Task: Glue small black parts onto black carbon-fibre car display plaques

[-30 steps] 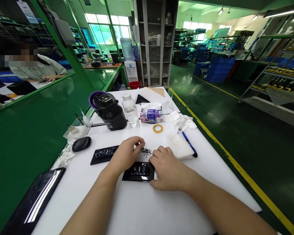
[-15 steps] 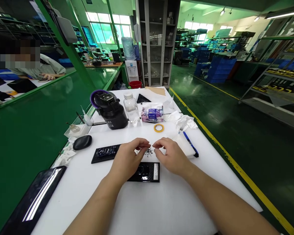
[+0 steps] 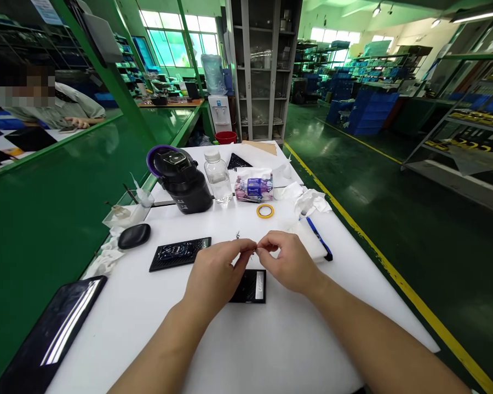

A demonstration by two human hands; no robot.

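Observation:
My left hand (image 3: 219, 271) and my right hand (image 3: 287, 260) meet fingertip to fingertip above the white table. Both are closed in a pinch, and whatever lies between the fingers is too small to make out. Just below them is a black patterned panel (image 3: 248, 287) with a silver label at its right end, its left part hidden by my left hand. A second black panel (image 3: 179, 254) rests to the left of my left hand. Tiny black pieces (image 3: 238, 235) show behind my fingers, mostly covered by the hands.
Beyond the hands are a yellow tape roll (image 3: 265, 211), a tissue pack (image 3: 253, 186), a clear bottle (image 3: 218, 178) and a black jug (image 3: 183, 183). A blue pen-like tool (image 3: 318, 238) lies right. A glossy black panel (image 3: 53, 334) lies left. Another person sits far left.
My hands have come together, closing the gap between their fingertips. My left hand now covers more of the tiny black pieces. The view has shifted slightly.

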